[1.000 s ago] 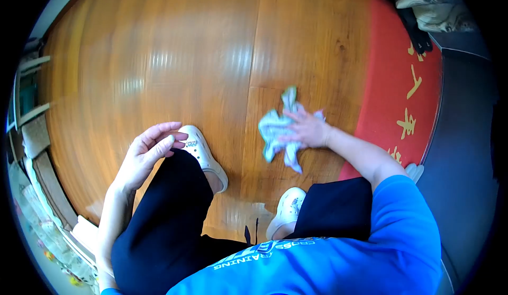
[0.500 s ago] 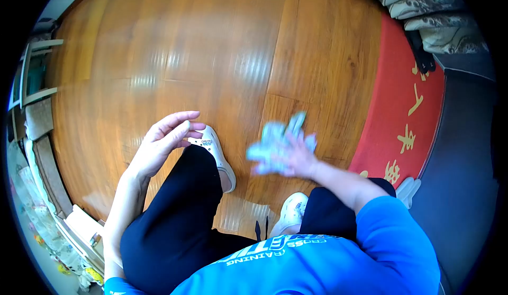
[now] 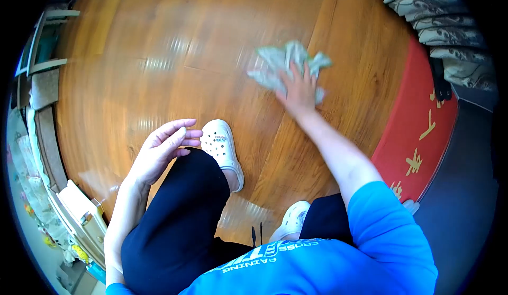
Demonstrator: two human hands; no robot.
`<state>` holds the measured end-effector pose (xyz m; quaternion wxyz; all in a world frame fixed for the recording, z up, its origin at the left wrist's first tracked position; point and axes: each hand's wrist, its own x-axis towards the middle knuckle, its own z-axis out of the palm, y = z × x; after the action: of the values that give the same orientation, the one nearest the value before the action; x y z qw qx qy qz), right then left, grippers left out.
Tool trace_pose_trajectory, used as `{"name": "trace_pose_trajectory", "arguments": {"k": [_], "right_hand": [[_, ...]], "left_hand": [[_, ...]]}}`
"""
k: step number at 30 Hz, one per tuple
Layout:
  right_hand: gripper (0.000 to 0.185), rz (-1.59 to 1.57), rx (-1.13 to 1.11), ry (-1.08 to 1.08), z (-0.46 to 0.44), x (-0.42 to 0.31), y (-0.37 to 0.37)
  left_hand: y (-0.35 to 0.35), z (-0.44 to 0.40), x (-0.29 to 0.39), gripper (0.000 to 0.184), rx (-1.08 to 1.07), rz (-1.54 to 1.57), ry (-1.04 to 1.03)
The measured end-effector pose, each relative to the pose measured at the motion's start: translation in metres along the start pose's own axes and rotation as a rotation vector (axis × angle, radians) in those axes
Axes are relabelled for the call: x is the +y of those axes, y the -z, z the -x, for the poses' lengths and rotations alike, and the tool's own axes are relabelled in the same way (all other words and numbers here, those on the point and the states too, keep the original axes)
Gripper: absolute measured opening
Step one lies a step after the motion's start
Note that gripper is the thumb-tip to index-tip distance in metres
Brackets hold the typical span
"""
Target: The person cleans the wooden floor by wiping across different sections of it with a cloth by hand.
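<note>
A crumpled pale green and white cloth [image 3: 272,62] lies spread on the wooden floor [image 3: 211,35], slightly blurred. My right hand [image 3: 299,89] presses flat on its near side, fingers spread and pointing away from me. Over my bent knee, my left hand [image 3: 168,146] hangs in the air with its fingers loosely curved and apart, holding nothing. Just right of its fingertips is a white clog [image 3: 219,144] on one foot. The other clog [image 3: 292,218] shows nearer my body.
A red mat [image 3: 418,125] with gold characters runs along the right, beside a dark surface [image 3: 460,152]. Patterned curtains [image 3: 444,25] hang at the upper right. Light-coloured furniture [image 3: 79,210] stands at the left edge.
My right hand and the cloth have moved away from my body, after a shift towards me and left. The view has shifted too. My left hand keeps its place over the knee.
</note>
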<state>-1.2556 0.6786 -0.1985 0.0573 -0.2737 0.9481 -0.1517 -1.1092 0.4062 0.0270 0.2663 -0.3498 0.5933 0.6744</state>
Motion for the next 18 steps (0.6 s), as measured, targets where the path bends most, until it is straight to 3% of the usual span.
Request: {"name": "trace_pose_trajectory", "arguments": {"k": [2, 3, 5, 6, 8, 10, 12, 14, 16, 18], "right_hand": [[0.076, -0.056, -0.152, 0.199, 0.065, -0.014, -0.006], [0.075, -0.018, -0.156, 0.420, 0.102, -0.018, -0.018], [0.070, -0.243, -0.281, 0.675, 0.147, -0.035, -0.008], [0.071, -0.247, -0.301, 0.866, 0.162, -0.025, -0.039], [0.068, -0.303, -0.434, 1.009, 0.113, -0.022, -0.029], [0.062, -0.271, -0.316, 1.002, 0.062, -0.024, -0.032], [0.059, -0.129, -0.060, 0.869, -0.005, -0.028, -0.030], [0.060, -0.008, -0.091, 0.564, -0.068, -0.027, -0.014], [0.060, 0.055, 0.121, 0.197, -0.103, -0.012, -0.012], [0.061, 0.030, 0.144, 0.115, -0.092, 0.002, -0.010]], "left_hand": [[0.003, -0.001, 0.000, 0.039, -0.059, 0.011, -0.024], [0.004, -0.002, -0.001, 0.039, -0.072, 0.030, -0.031], [0.008, -0.002, -0.006, 0.039, -0.082, 0.064, -0.030], [0.010, -0.003, -0.008, 0.039, -0.093, 0.086, -0.025], [0.014, 0.000, -0.014, 0.039, -0.082, 0.131, -0.015], [0.017, 0.003, -0.023, 0.039, -0.049, 0.177, 0.017], [0.019, 0.004, -0.030, 0.039, -0.047, 0.195, 0.034], [0.022, 0.006, -0.032, 0.040, -0.044, 0.205, 0.051], [0.022, 0.008, -0.031, 0.040, -0.035, 0.193, 0.023], [0.023, 0.009, -0.029, 0.040, -0.035, 0.196, 0.017]]}}
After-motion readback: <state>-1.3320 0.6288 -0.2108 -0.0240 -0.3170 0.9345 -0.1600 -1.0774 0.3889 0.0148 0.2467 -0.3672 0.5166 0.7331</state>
